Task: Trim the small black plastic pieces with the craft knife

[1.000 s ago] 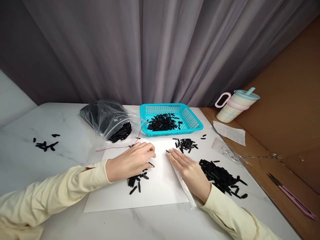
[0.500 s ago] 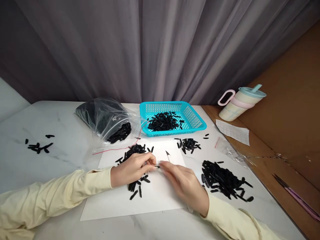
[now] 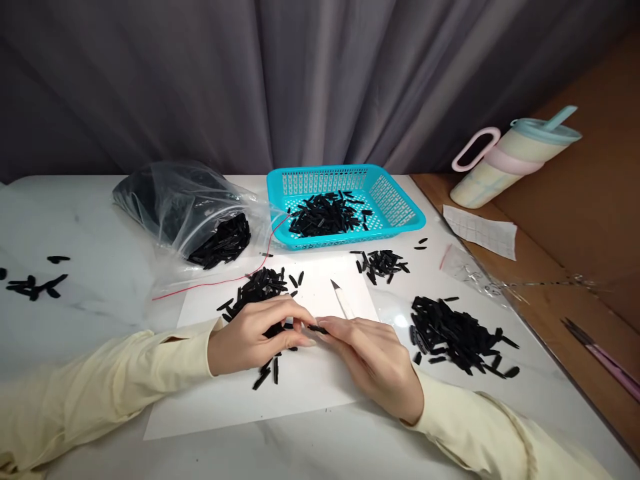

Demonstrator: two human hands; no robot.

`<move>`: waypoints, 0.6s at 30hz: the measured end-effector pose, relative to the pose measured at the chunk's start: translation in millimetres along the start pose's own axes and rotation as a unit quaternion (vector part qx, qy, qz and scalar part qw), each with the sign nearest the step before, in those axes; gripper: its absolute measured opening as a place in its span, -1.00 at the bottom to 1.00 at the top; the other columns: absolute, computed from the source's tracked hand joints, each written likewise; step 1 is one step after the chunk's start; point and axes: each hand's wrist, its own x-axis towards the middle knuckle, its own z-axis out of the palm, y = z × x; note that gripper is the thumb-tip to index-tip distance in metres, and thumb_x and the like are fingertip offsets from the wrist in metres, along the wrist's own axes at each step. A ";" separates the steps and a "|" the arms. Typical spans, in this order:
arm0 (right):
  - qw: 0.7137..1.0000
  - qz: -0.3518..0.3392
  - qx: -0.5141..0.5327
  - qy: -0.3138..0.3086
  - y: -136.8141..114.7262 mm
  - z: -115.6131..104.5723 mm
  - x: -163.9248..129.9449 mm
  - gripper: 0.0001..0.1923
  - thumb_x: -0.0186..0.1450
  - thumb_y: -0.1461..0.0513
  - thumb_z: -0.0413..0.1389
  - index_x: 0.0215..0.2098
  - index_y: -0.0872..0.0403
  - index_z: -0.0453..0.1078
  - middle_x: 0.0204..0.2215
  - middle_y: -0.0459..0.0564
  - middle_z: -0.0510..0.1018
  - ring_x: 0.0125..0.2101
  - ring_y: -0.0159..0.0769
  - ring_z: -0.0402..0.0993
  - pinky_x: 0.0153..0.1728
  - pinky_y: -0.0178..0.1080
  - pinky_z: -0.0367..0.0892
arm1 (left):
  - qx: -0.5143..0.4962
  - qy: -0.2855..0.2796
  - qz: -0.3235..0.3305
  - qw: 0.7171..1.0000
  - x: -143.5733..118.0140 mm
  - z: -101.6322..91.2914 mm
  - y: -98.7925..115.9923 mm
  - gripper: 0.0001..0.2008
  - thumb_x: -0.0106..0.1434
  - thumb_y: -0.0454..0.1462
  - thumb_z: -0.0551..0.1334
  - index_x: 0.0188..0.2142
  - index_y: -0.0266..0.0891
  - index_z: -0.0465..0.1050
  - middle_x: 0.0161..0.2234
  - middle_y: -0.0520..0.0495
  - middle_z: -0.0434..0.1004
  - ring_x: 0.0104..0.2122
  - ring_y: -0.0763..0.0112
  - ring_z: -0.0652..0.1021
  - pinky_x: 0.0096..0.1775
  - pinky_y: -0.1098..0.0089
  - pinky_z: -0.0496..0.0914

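1. The left hand (image 3: 250,340) rests on the white paper sheet (image 3: 320,390), fingers curled together and pinched on one end of a small black plastic strip (image 3: 317,329); a few loose strips lie under the palm.
2. The right hand (image 3: 375,357) meets it from three o'clock, fingertips closed on the same strip, with a slim white craft knife (image 3: 343,300) lying along the forefinger and pointing to twelve o'clock. I cannot tell how firmly the knife is gripped.
3. Judged from this, the work goes best with the strip held level between both pinches, just above the sheet, and the blade tip kept away from the left fingertips.
4. At eleven o'clock of the hands lies a heap of black strips (image 3: 257,288) on the sheet.
5. Further out: a turquoise perforated plastic basket (image 3: 400,210) at twelve o'clock, a clear plastic bag (image 3: 175,200) of strips at ten, a larger black pile (image 3: 457,337) at three.
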 end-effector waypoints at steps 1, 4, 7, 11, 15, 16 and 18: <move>1.000 0.007 0.004 0.000 -0.9 -0.2 1.0 -0.79 0.32 0.45 -0.02 -0.14 0.14 0.32 -0.31 0.03 0.60 -0.43 -0.34 0.54 -0.43 -0.32 0.40 | 0.000 0.005 0.013 1.000 -0.2 0.5 -0.4 -0.90 0.29 -0.32 0.15 -0.23 -0.31 0.40 -0.44 -0.09 0.49 -0.44 0.46 0.48 -0.36 0.48 0.40; 1.000 0.015 0.018 -0.004 -3.6 -1.1 4.1 -0.85 0.34 0.40 0.01 -0.15 0.13 0.33 -0.34 0.03 0.61 -0.43 -0.34 0.54 -0.43 -0.32 0.40 | -0.003 0.023 0.053 0.998 -1.2 2.5 -2.1 -0.90 0.29 -0.40 0.12 -0.23 -0.29 0.40 -0.41 -0.10 0.52 -0.41 0.44 0.49 -0.35 0.44 0.42; 1.000 0.012 0.024 -0.002 -4.7 -1.7 5.8 -0.87 0.34 0.39 0.02 -0.17 0.12 0.34 -0.35 0.03 0.61 -0.43 -0.34 0.54 -0.43 -0.32 0.39 | 0.000 0.031 0.064 0.997 -2.2 3.3 -3.0 -0.87 0.29 -0.43 0.11 -0.22 -0.28 0.39 -0.40 -0.10 0.53 -0.39 0.42 0.50 -0.34 0.42 0.43; 0.999 0.001 0.033 0.010 -4.1 -1.8 5.9 -0.84 0.31 0.44 0.04 -0.18 0.15 0.36 -0.37 0.05 0.61 -0.42 -0.33 0.53 -0.44 -0.32 0.38 | 0.004 0.033 0.048 0.998 -3.7 3.1 -2.0 -0.86 0.29 -0.43 0.11 -0.19 -0.29 0.38 -0.39 -0.11 0.53 -0.40 0.43 0.51 -0.37 0.44 0.43; 0.999 -0.011 0.046 0.021 -3.0 -1.7 3.7 -0.78 0.27 0.50 0.02 -0.16 0.19 0.37 -0.34 0.09 0.60 -0.40 -0.32 0.53 -0.42 -0.31 0.38 | -0.012 0.036 0.054 0.998 -4.8 3.7 -1.6 -0.81 0.27 -0.46 0.11 -0.14 -0.28 0.36 -0.36 -0.12 0.53 -0.37 0.42 0.51 -0.34 0.41 0.44; 0.999 -0.013 0.046 0.025 -2.8 -1.5 3.0 -0.76 0.27 0.50 0.02 -0.15 0.19 0.37 -0.34 0.09 0.60 -0.40 -0.31 0.53 -0.43 -0.30 0.38 | -0.017 0.037 0.058 0.997 -4.9 4.0 -1.7 -0.80 0.26 -0.48 0.12 -0.13 -0.28 0.35 -0.34 -0.13 0.53 -0.35 0.42 0.51 -0.33 0.40 0.45; 0.998 -0.016 0.045 0.033 -2.5 -1.1 1.8 -0.74 0.25 0.52 0.02 -0.14 0.19 0.37 -0.35 0.08 0.60 -0.40 -0.31 0.54 -0.44 -0.30 0.38 | -0.021 0.038 0.064 0.997 -4.9 4.2 -2.1 -0.78 0.25 -0.49 0.12 -0.13 -0.28 0.34 -0.31 -0.15 0.54 -0.33 0.40 0.51 -0.31 0.38 0.45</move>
